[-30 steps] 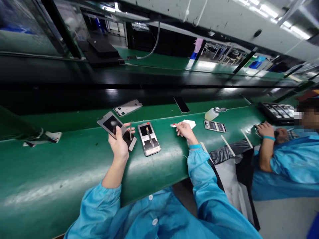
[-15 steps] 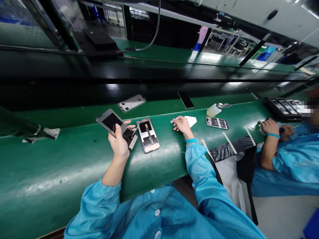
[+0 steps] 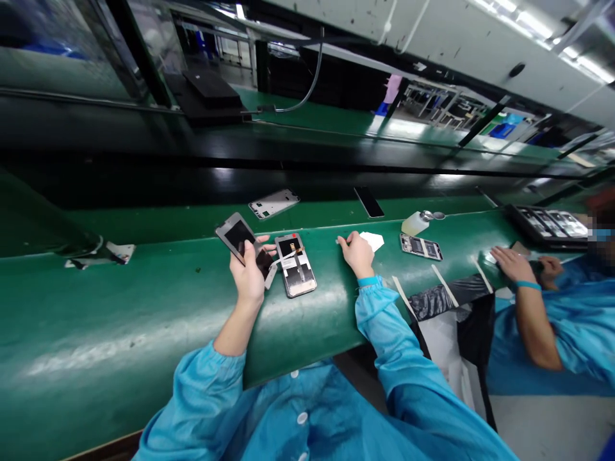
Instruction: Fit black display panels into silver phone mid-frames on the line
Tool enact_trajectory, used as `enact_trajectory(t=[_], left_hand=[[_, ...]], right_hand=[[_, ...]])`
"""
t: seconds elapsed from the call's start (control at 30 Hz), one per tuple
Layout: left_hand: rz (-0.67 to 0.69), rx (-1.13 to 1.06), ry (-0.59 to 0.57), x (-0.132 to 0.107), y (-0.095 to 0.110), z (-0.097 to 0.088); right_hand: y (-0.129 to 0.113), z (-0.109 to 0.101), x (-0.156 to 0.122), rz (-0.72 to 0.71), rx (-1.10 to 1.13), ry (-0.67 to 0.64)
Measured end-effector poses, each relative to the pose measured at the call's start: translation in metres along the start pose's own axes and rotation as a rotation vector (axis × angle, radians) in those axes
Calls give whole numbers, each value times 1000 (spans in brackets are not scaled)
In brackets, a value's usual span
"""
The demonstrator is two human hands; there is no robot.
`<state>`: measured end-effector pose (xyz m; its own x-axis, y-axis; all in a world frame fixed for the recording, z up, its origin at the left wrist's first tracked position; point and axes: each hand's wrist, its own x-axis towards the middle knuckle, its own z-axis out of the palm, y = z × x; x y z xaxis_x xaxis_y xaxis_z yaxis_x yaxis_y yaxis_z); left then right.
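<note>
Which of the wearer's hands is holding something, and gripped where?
The left hand holds a phone screen panel by its near end, thumb across the face. The right hand rests on the green bench by a white wipe; its hold cannot be told.

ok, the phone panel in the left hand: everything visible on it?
The phone panel is a flat rectangle with a grey frame around a dark glossy face. The left hand grips its lower part, raised and tilted above the green bench. A pale strip hangs off its lower end, just left of the open phone.
</note>
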<state>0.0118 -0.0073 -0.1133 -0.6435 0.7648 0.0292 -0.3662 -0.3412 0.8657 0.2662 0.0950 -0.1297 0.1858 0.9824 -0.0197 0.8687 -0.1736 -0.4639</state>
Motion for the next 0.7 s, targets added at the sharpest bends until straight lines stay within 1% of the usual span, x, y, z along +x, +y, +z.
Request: enact_trajectory(t=[0.1,0.2,0.33,0.4,0.43,0.5,0.6,0.7], left_hand=[[-18,-21,-8,-1,0,1],[-38,-31,-27,-2,2,2],[-64,-41,-79,-4,8,2],[-88,-45,-125,-5,13,2],[-101,-46,-150,-6,15,2],[-112,-45,-199,-8,20,2],[-89,-20,-260,-13,24,0],[-66,43,-319,-18,22,-4]], right_hand=[[0,3,-1,-7,-33,48],[1,6,-1,-18,3,99],[-1,4,0,-85,157,146],[-11,5,0,-165,278,135],[-18,6,-1,-217,347,108],[-38,15,-7,-339,495,-11],[-70,36,-27,-507,706,-302],[-88,53,-53,-591,876,-575]])
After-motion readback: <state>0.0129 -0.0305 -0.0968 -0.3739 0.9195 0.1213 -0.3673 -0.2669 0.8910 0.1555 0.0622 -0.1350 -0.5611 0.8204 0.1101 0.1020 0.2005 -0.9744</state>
